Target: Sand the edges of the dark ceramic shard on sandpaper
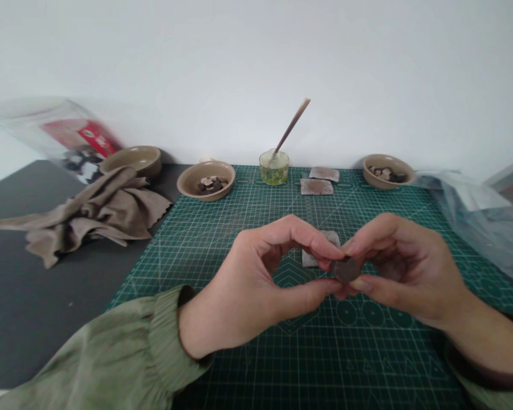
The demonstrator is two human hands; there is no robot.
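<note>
Head view showed a small dark piece (346, 270) raised over the near part of the green mat (248, 376). It looked light and stiff, perhaps brittle at the edges, so its rim seemed the safest hold. From left and right, the left hand (256, 282) and right hand (419, 270) pinched it between thumbs and bent fingers, wrists well apart.

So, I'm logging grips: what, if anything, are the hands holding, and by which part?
A small dark piece, pinched by its edges: the left hand at its left side, the right hand at its right.
</note>
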